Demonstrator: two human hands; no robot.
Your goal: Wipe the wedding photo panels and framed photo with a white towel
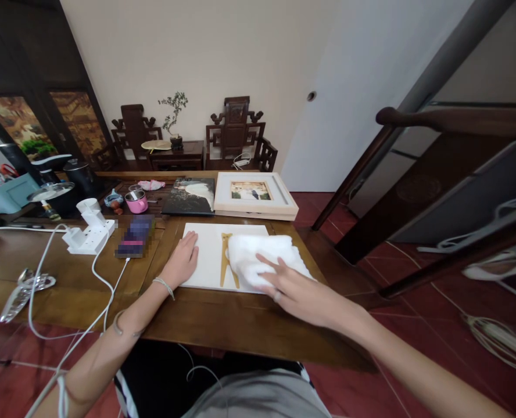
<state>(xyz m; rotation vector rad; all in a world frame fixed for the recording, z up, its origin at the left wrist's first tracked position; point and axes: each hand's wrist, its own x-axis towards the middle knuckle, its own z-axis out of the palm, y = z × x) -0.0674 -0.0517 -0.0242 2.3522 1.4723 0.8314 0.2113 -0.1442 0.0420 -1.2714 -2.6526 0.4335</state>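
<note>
From a head-worn camera looking down, I am seeing my two bare hands working over a flat white board (205, 249) that is lying on a wooden surface (205, 316). My left forearm (136, 313) is reaching in from the lower left, a thin bracelet (166, 285) circling the wrist. My left hand (182, 261) is resting palm down on the board's left edge, its fingers straight, pointing away from me, and holding nothing. My right forearm (393, 342) is slanting in from the lower right. My right hand (290, 284) is lying over a folded white cloth (251, 247), palm down, with its fingers open and spread, touching the cloth without closing around it. The cloth is covering the right part of the board. Just left of it, a yellow two-legged shape (225, 261) is showing on the board; I cannot tell whether it is a tool or a picture. Beyond the board, a dark picture panel (183, 200) and a pale framed picture (279, 206) are lying side by side.
</note>
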